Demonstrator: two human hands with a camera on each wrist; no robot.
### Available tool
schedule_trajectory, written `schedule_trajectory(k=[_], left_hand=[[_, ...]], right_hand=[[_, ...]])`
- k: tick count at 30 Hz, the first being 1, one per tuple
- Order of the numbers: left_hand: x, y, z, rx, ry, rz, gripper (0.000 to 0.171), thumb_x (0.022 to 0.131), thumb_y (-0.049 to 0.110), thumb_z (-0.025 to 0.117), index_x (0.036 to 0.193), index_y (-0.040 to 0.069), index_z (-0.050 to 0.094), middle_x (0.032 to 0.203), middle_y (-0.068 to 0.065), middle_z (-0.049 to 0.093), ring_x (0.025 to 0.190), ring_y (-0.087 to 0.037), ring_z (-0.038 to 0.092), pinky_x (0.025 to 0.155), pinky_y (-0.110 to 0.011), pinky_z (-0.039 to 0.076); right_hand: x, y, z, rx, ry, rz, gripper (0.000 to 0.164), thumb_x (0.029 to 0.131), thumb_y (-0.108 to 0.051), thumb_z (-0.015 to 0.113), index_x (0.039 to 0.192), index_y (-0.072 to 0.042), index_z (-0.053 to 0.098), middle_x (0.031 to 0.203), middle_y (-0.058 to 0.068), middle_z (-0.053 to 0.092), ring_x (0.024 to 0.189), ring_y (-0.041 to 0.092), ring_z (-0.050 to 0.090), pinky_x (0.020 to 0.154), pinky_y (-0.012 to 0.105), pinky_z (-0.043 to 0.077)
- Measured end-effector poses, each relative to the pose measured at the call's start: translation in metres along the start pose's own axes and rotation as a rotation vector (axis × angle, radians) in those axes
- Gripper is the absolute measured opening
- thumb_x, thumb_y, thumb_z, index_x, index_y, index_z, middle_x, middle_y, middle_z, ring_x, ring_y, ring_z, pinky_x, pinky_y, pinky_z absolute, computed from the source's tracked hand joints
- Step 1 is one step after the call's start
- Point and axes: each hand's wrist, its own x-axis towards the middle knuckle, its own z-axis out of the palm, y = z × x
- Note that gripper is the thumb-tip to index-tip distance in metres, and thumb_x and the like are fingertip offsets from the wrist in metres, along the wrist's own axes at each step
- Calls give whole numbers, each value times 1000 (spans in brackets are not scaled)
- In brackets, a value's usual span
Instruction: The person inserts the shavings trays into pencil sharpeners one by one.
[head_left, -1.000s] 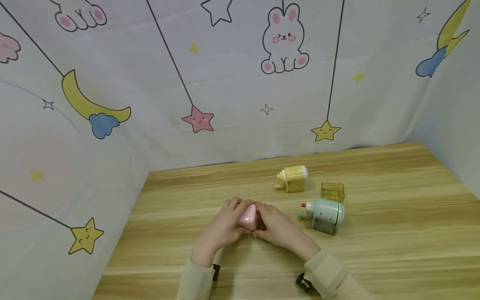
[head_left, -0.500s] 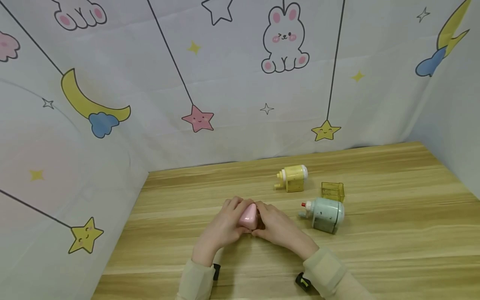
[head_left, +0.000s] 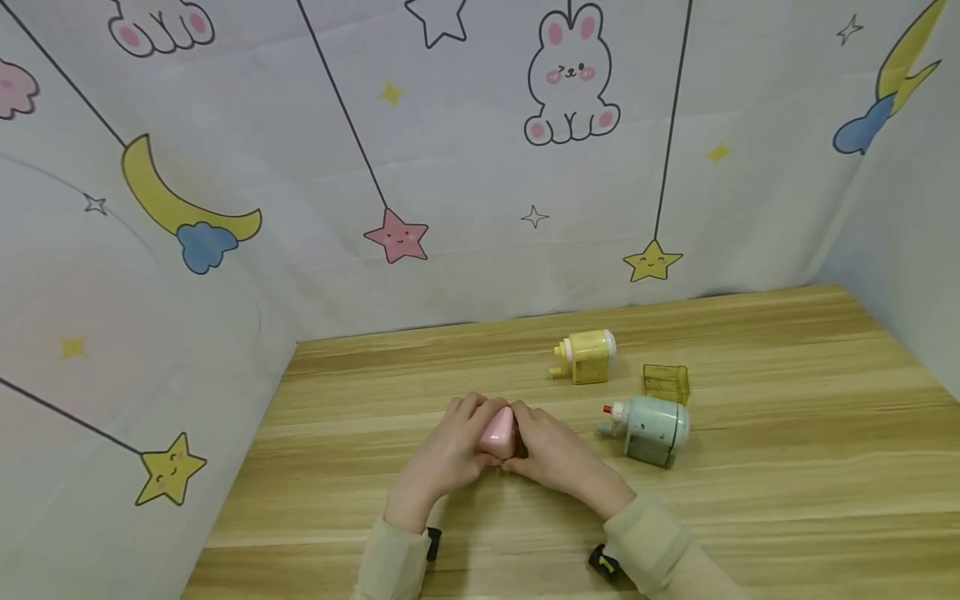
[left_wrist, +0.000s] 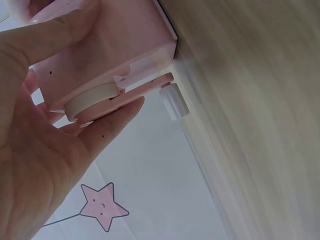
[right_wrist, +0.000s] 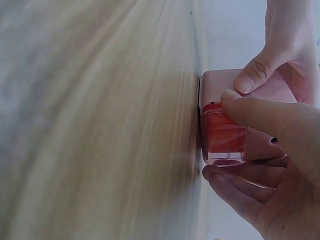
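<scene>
While the left hand (head_left: 453, 446) grips the pink sharpener (head_left: 497, 433), the right hand (head_left: 557, 450) pinches a clear red drawer (right_wrist: 226, 134) at the sharpener's other end — thumb on one side, fingers on the other. The drawer lies against the pink body; whether it is fully seated, I cannot tell. The left thumb presses across the body, and the left fingers pass by a white collar (left_wrist: 92, 101) and a crank arm (left_wrist: 150, 86) tipped with a white knob (left_wrist: 174, 101).

The pink sharpener is low at the middle of the wooden surface (head_left: 795, 467), between both hands. To its right lies a pale green sharpener (head_left: 652, 429) with a red tip; just behind that is a see-through yellow bin (head_left: 664, 383). Farther back, left of the bin, stands a yellow sharpener (head_left: 590, 357). White cloth (head_left: 480, 158) printed with stars, moons and rabbits hangs behind — and along the left side.
</scene>
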Motion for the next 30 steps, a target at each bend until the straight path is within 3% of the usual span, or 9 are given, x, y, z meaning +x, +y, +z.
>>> schedule_trajectory(k=[30], left_hand=[[0,0,1,8,-10,-10,67,69,13,75,128,19,44,114,-4,48,103,-18,39,84,-39,48]], right_hand=[[3,-1,0,10,3,2,67,72,-37,73,119,-2,41,97,11,59,85,19,55,71,39,52]])
